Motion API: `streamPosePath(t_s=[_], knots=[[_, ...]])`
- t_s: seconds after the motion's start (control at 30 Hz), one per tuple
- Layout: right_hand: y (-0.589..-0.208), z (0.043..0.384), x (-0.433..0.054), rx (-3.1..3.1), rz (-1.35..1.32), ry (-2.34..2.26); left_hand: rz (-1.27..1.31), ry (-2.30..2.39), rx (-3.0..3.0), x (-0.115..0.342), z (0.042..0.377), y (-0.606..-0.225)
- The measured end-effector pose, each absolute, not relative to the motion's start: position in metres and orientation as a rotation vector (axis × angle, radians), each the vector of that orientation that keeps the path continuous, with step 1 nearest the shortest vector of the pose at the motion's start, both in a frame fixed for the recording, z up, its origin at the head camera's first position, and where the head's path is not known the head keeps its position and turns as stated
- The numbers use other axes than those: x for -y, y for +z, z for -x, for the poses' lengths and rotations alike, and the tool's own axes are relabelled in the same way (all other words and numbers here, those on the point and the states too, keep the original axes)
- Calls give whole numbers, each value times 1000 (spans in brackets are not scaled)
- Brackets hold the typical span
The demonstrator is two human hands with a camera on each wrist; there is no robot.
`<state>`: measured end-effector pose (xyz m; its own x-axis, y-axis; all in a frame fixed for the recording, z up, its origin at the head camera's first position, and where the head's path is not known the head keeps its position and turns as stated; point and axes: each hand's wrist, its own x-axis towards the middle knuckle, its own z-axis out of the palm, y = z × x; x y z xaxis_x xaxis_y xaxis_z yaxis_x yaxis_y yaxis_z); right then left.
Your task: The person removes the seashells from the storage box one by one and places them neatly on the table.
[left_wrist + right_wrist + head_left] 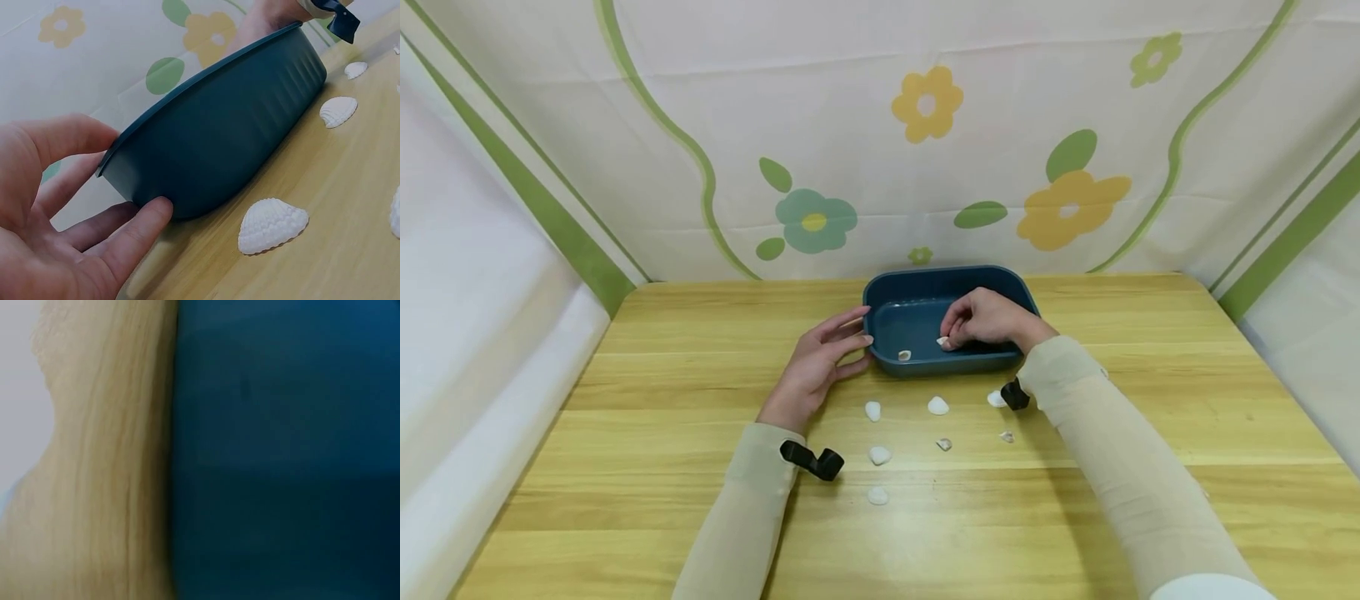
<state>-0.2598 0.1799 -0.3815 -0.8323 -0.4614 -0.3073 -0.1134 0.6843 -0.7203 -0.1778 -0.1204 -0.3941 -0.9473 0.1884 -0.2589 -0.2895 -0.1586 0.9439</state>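
A dark blue rectangular container (pixel 910 325) stands at the table's back edge. My right hand (pixel 988 317) reaches inside it and pinches a small white seashell (pixel 943 341) low over its floor. Another shell (pixel 904 356) lies inside, near the front left corner. With fingers spread, my left hand (pixel 816 358) touches the container's left end. Up close in the left wrist view, its fingertips (pixel 164 205) rest against the wall and rim. The right wrist view has only the container's blurred side (pixel 281 450) beside the tabletop; the right hand is hidden there.
Several shells lie on the wooden table (pixel 662 467) in front of the container, among them a white ribbed one (pixel 273 226), a brownish one (pixel 943 444) and a small one (pixel 1006 436). A flower-patterned cloth (pixel 865 125) hangs right behind the container.
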Motion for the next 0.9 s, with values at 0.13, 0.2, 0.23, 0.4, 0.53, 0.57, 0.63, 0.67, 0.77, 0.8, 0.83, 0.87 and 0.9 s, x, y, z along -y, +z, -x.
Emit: streamPosePath(t_s=[0.13, 0.2, 0.23, 0.4, 0.53, 0.57, 0.63, 0.67, 0.77, 0.8, 0.83, 0.87, 0.9], knots=[[-380, 261, -180, -2420, 461, -996, 102, 2157, -1847, 119, 177, -392], [-380, 261, -179, -2417, 466, -995, 103, 2141, -1879, 118, 177, -390], [-380, 262, -179, -2416, 468, -993, 104, 2132, -1894, 118, 176, -389], [-381, 263, -179, -2410, 475, -992, 126, 2108, -1937, 115, 175, -384], [-381, 264, -179, -2413, 472, -998, 146, 2118, -1929, 114, 175, -384], [-381, 264, -179, -2416, 471, -997, 150, 2121, -1926, 114, 175, -384], [-381, 264, -179, -2415, 467, -998, 153, 2125, -1919, 113, 175, -384], [-381, 264, -179, -2415, 467, -996, 155, 2126, -1915, 113, 175, -384], [-382, 263, -179, -2416, 473, -986, 154, 2124, -1914, 113, 174, -384], [-382, 263, -179, -2415, 475, -985, 154, 2122, -1918, 112, 174, -384], [-382, 264, -179, -2416, 477, -981, 155, 2119, -1924, 112, 174, -384], [-382, 264, -179, -2417, 479, -976, 154, 2115, -1930, 112, 175, -384], [-382, 264, -179, -2417, 478, -973, 152, 2111, -1937, 112, 175, -384]])
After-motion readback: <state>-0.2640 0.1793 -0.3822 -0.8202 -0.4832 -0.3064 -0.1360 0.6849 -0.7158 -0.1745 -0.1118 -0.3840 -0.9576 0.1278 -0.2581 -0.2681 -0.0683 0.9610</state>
